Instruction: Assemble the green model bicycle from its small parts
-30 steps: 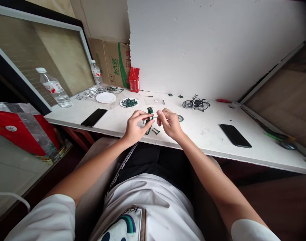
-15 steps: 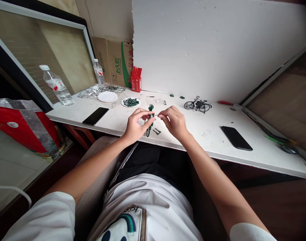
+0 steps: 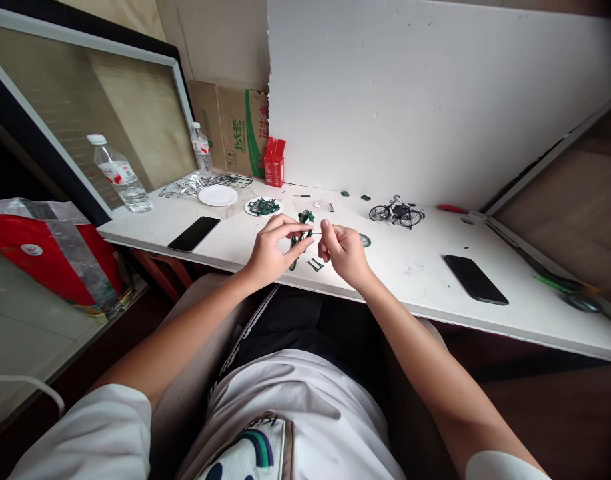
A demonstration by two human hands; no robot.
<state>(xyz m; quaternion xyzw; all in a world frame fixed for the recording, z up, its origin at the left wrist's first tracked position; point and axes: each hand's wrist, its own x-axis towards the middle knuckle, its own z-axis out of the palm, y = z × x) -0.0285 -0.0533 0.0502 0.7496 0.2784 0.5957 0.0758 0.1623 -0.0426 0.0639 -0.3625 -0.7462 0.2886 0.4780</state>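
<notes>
My left hand pinches a partly built green model bicycle between thumb and fingertips, above the table near its front edge. My right hand is closed around a thin rod-like tool, with the thumb raised; most of the tool is hidden in the fist. The rod's tip points left towards the model; I cannot tell whether it touches. A small green forked part lies between the hands on the table. Partly behind my right hand lies a green spoked wheel.
A dark model bicycle stands at the back right. A plate of green parts, a white plate and a water bottle are on the left. Phones lie left and right. A red box stands by the wall.
My right hand has turned, its thumb now lifted and its fingers curled into a fist. The green wheel has come into view behind it. The view has shifted slightly.
</notes>
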